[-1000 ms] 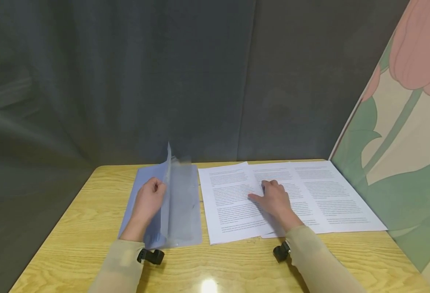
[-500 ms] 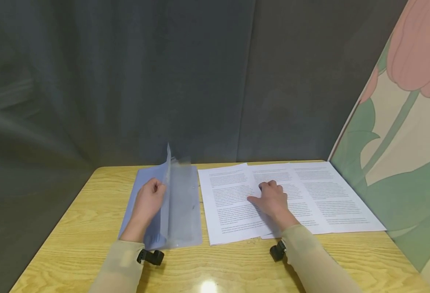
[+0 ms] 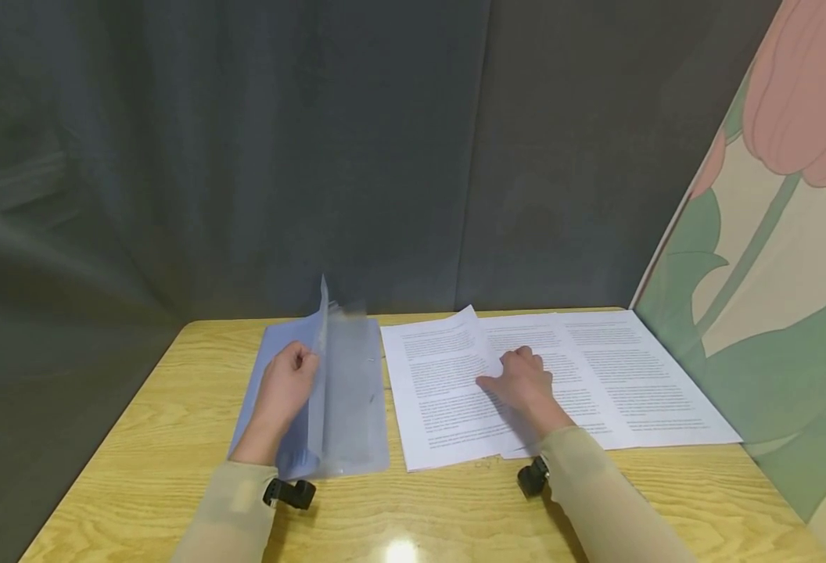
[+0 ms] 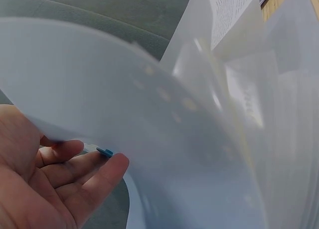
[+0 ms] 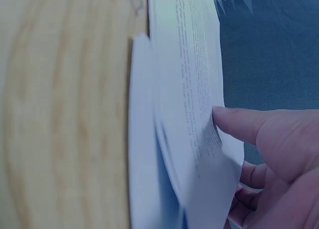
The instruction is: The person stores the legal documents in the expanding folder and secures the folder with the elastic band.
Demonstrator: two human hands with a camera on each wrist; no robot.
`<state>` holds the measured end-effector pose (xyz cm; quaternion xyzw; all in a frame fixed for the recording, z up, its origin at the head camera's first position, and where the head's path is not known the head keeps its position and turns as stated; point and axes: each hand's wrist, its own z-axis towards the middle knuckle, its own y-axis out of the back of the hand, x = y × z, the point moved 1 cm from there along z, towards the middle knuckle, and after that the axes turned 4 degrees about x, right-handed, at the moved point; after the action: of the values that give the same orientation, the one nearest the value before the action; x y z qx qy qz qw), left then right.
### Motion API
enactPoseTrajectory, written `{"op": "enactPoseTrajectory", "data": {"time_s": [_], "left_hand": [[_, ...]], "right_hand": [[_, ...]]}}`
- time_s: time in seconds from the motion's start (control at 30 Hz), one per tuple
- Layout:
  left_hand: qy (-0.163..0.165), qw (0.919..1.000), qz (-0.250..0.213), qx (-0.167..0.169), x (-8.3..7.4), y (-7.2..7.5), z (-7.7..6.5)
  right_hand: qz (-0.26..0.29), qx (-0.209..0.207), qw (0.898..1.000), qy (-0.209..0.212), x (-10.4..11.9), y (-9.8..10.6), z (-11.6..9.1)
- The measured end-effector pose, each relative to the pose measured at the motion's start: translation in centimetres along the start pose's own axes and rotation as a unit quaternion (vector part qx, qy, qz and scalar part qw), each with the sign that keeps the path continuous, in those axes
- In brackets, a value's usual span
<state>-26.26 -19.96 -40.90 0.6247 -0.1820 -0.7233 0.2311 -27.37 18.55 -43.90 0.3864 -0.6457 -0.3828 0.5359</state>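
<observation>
Two grips: left hand on the folder cover, right hand pinching paper beneath it. Uneven tugging might crease that.

Between the left sleeve and the right sleeve, the front strip of the wooden table gives a hand room to pass. The folder's raised flap stands like a wall just right of the left hand, barring a low path across to the clear pages. The dark curtain closes off the far side, the flowered panel the right. A gap shows under the left sheet, its depth hard to judge in the blurred right wrist view.
</observation>
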Motion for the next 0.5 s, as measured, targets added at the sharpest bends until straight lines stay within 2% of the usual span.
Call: {"op": "enactPoseTrajectory", "data": {"time_s": [0.3, 0.5], "left_hand": [[-0.003, 1.0000, -0.004, 0.000, -0.1, 0.1, 0.0], [0.002, 0.9999, -0.010, 0.004, -0.4, 0.3, -0.2]], "right_hand": [[0.021, -0.022, 0.999, 0.025, -0.4, 0.3, -0.1], [0.085, -0.021, 0.996, 0.030, -0.4, 1.1, -0.5]]}}
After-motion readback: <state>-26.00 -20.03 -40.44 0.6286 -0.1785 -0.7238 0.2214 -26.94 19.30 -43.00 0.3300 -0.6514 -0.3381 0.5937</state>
